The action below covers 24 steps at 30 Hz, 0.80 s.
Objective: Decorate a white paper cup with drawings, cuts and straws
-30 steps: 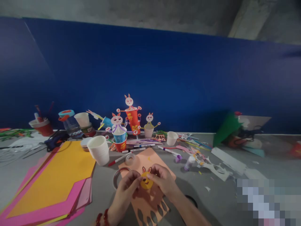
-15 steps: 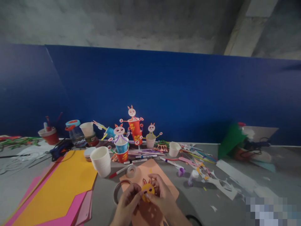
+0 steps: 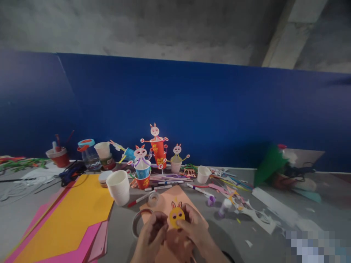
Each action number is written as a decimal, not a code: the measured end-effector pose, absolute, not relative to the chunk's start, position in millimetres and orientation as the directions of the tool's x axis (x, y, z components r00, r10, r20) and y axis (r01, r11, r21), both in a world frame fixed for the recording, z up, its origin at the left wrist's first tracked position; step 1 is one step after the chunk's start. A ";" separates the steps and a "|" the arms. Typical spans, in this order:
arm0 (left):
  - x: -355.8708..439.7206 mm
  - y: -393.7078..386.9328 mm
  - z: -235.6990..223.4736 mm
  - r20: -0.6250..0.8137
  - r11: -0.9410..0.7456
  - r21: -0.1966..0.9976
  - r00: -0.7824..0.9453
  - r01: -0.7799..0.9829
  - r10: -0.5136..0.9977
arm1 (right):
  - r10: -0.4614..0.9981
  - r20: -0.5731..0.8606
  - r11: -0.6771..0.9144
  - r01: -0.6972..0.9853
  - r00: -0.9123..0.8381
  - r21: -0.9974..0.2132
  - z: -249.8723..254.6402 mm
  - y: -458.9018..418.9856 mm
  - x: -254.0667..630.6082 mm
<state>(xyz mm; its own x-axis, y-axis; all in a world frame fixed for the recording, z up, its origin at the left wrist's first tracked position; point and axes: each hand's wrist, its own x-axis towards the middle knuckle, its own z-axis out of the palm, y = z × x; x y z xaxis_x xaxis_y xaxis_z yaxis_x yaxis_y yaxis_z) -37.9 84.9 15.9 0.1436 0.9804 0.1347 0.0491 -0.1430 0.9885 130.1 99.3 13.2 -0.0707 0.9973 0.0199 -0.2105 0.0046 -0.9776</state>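
A yellow paper bunny face (image 3: 177, 217) with two upright ears and dark eyes is pinched by its lower right side between thumb and fingers of my right hand (image 3: 196, 230). Just left of it, my left hand (image 3: 153, 232) is half curled, thumb and index finger slightly apart, with nothing visible between them. Both hands are above a sheet of orange paper (image 3: 171, 197). A roll of brown tape (image 3: 135, 223) lies beside my left hand, and a roll of clear tape (image 3: 154, 199) rests at the paper's edge.
Cup figures with bunny faces (image 3: 142, 170) stand at the back. A white cup (image 3: 118, 188) is on the left, near yellow paper (image 3: 79, 208). Markers (image 3: 164, 187), a glue bottle (image 3: 225, 207) and paper scraps (image 3: 257, 215) lie across the middle and right.
My left fingers have come away from the bunny face. My right hand has moved it slightly right and up, turning it more upright.
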 end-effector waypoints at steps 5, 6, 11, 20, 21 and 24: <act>-56.3 93.9 26.8 0.344 -0.400 0.776 0.203 0.489 0.917 | 0.993 0.044 0.060 -0.142 0.108 -0.988 17.4 110.5 152.3; -60.1 96.0 30.6 0.370 -0.443 0.700 0.246 0.561 0.896 | 0.989 0.060 0.076 -0.118 0.132 -0.990 18.0 112.6 156.8; -73.4 100.8 57.6 0.203 -0.511 0.299 0.469 0.806 0.859 | 0.978 0.112 0.115 -0.007 0.176 -0.993 16.1 121.1 173.1; -108.0 110.4 47.0 0.190 -0.578 0.150 0.550 0.802 0.813 | 0.975 0.124 0.117 0.049 0.185 -0.992 4.7 127.1 178.2; -112.2 110.9 44.2 0.215 -0.590 0.133 0.558 0.797 0.802 | 0.974 0.126 0.120 0.040 0.188 -0.992 5.8 127.3 179.3; -124.5 110.5 40.0 0.266 -0.582 0.071 0.547 0.810 0.794 | 0.962 0.142 0.144 0.008 0.232 -0.990 13.4 128.4 186.7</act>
